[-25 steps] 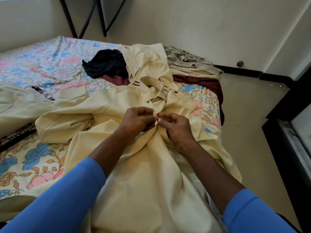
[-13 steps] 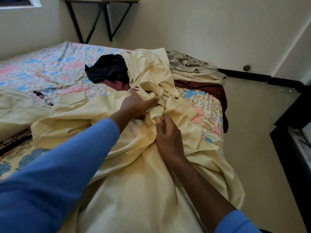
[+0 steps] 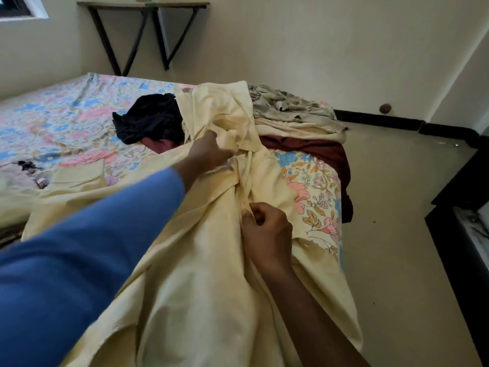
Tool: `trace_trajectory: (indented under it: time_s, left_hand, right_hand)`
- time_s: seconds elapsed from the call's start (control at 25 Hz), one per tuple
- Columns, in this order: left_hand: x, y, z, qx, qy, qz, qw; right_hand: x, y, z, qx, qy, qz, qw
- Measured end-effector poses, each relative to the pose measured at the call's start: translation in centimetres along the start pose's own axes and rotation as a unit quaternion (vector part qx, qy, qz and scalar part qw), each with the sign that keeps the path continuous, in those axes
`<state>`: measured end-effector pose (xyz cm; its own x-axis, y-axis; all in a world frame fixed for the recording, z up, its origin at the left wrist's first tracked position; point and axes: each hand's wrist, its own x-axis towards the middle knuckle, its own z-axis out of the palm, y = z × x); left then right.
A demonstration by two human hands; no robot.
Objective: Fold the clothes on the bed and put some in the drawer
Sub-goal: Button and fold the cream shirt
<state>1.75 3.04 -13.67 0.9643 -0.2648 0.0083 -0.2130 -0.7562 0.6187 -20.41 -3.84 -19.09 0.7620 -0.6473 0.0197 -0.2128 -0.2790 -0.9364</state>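
near: blue sleeve (image 3: 79, 274) reaches out over a large cream garment (image 3: 201, 300) that spills off the near edge of the bed (image 3: 66, 120).
right hand (image 3: 264, 231) close in, thumb and fingers pinching a narrow ridge of the cream cloth.
left hand (image 3: 209, 152) farther out, fingers curled round a twisted bunch of the same garment. cloth between the two hands looks drawn into a line.
judgement: the step in hand is straightening this garment, ahead of any fold. early in the task.
next move calls for freeing the twisted bunch and spreading the cloth flat on the sheet. room is short, other clothes lie just beyond.
beyond: black garment (image 3: 148, 117) heaped, maroon garment (image 3: 317, 152) touching it and the cream one, grey patterned pile (image 3: 291, 109) at the far corner.
far: bracket shelf (image 3: 143, 5) on the wall.
right edge: dark furniture (image 3: 463, 234). cannot tell if it holds the drawer.
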Motion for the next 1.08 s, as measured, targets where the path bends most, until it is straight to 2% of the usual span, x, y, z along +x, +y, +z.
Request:
trace_trajectory:
  time_s: [0.12,0.2,0.28,0.36,0.44,0.52,0.6,0.72,0.84,1.08]
  left_hand:
    - [-8.2,-3.2,1.0,0.051,0.145,0.124,0.98]
    - [-13.1,-4.9,0.9,0.069,0.132,0.157,0.976]
    - [-15.0,-6.5,1.0,0.144,0.106,0.189,0.966]
    - [-15.5,-6.7,0.7,0.147,0.149,0.189,0.959]
    - [-16.4,-5.6,0.5,0.07,0.206,0.166,0.962]
    - [-17.4,-4.8,1.1,0.014,0.227,0.184,0.956]
    - [-18.4,-4.5,2.3,-0.033,0.2,0.208,0.957]
    - [-18.8,-4.5,3.9,-0.186,0.15,0.127,0.963]
    - [-18.4,-5.1,4.7,-0.355,0.128,0.027,0.925]
    - [-17.9,-5.7,5.2,-0.464,0.082,0.037,0.881]
  right_hand:
    - [0.6,0.0,-0.3,0.006,0.001,0.021,1.0]
    - [0.7,-0.4,0.1,0.016,0.001,0.033,0.999]
    - [0.6,-1.1,0.5,0.043,0.006,0.048,0.998]
    - [0.3,-1.8,0.8,0.071,0.013,0.057,0.996]
    - [-0.1,-1.9,1.2,0.094,0.007,0.059,0.994]
    - [-0.6,-1.6,1.7,0.121,-0.01,0.068,0.99]
    - [-0.9,-1.2,1.9,0.159,-0.022,0.084,0.983]
    - [-0.7,-0.8,1.9,0.202,-0.015,0.108,0.973]
    - [-0.3,-0.6,2.1,0.227,-0.037,0.143,0.963]
    - [0.4,0.2,3.1,0.232,-0.052,0.141,0.961]
